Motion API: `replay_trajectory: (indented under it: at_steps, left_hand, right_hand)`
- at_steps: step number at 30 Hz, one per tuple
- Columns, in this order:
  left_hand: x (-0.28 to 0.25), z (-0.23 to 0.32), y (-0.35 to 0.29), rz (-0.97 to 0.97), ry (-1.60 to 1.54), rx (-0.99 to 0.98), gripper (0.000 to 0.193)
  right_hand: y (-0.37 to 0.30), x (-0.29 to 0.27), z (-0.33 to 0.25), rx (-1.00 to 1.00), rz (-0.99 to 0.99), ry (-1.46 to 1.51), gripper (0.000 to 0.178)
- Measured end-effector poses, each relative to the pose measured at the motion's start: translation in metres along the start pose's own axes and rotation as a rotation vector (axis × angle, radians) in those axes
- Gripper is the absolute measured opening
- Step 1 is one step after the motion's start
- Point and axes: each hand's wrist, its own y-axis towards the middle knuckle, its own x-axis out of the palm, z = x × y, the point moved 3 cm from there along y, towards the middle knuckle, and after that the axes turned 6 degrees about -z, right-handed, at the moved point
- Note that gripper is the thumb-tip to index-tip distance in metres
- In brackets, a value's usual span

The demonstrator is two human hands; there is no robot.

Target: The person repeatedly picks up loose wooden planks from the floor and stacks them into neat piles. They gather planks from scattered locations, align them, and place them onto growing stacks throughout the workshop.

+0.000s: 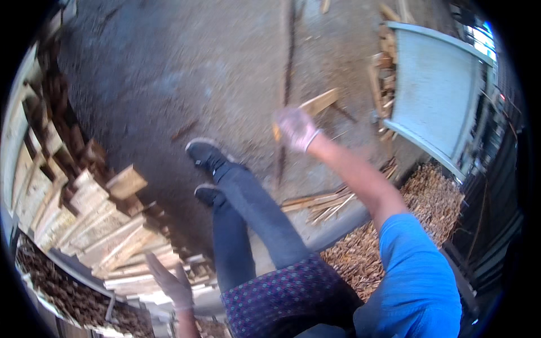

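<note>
My right hand (297,130), in a pale glove and somewhat blurred, is closed round a short wooden board (321,102). One end of the board sticks out beyond the hand to the upper right, and a small yellowish bit shows at its left side. My left hand (172,286), also gloved, is held low on the left with its fingers stretched and apart. Nothing shows in it. Beside and behind it rises a stack of light wooden boards (96,217), their ends uneven; whether the hand touches them I cannot tell.
A pale blue metal panel (434,90) stands at the upper right, with wood pieces (386,73) piled against it. A heap of wood chips (428,203) lies by my right arm. Thin wood strips (315,201) rest near my legs. A long groove or bar (286,62) crosses the concrete floor (186,62).
</note>
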Motion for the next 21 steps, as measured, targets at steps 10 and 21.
replay_trajectory:
  at_steps: [10,21]
  left_hand:
    - [-0.011,0.071,-0.116,-0.169,-0.719,-0.324,0.056]
    - [-0.004,0.072,-0.206,-0.186,-0.609,-0.444,0.068]
  right_hand:
    - [-0.197,-0.282,-0.144,-0.185,0.425,0.711,0.059]
    - [-0.209,-0.342,-0.297,-0.295,0.255,2.029,0.052]
